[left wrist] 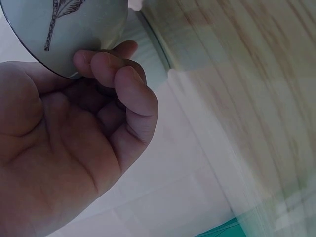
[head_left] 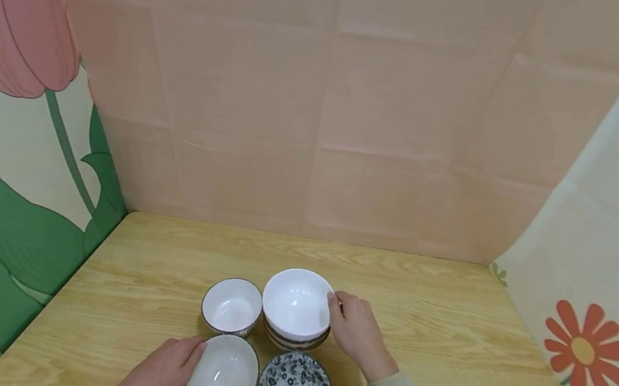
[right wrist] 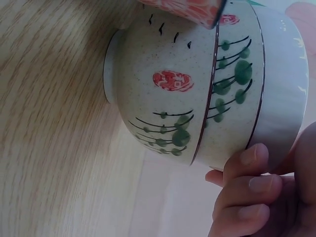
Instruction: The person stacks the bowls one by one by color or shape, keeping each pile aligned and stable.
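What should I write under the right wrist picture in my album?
A right hand grips a white bowl stacked on two bowls painted with green and red.

The person's left hand point(head_left: 165, 366) and right hand point(head_left: 356, 333) reached forward, each with fingers bent in a grip.

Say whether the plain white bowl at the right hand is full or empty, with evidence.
Empty: in the head view, the plain white bowl shows only its bare inside.

The large bowl point(head_left: 296, 304) is white, the cream bowls point(right wrist: 187, 106) patterned green and red.
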Action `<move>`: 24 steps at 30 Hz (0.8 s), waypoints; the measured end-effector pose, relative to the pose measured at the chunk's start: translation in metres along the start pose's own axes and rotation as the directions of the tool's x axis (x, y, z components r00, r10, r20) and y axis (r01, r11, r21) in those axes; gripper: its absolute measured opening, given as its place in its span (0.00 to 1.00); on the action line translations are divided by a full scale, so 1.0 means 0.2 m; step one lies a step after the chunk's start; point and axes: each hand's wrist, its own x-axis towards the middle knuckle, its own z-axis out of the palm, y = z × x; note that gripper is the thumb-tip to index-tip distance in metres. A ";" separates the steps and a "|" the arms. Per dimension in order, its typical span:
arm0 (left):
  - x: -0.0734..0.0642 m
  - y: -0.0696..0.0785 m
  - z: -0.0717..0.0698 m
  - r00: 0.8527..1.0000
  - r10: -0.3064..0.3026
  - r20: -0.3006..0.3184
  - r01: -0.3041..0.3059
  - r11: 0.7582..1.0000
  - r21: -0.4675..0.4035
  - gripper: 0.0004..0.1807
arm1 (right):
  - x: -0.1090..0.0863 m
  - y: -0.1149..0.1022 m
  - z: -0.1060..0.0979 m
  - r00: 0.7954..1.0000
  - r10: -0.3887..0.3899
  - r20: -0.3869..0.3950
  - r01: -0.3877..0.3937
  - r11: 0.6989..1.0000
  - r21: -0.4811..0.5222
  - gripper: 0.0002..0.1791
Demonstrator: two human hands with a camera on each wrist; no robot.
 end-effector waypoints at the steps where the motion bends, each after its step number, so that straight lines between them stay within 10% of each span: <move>1: 0.00 0.00 0.00 1.000 -0.003 -0.001 0.003 1.000 0.001 0.20 | 0.00 0.00 0.00 1.000 -0.001 -0.001 0.001 1.000 -0.002 0.19; 24: 0.00 0.01 0.00 0.999 -0.032 0.001 0.032 0.999 -0.003 0.20 | 0.00 0.00 0.01 1.000 0.003 -0.015 -0.003 1.000 -0.024 0.19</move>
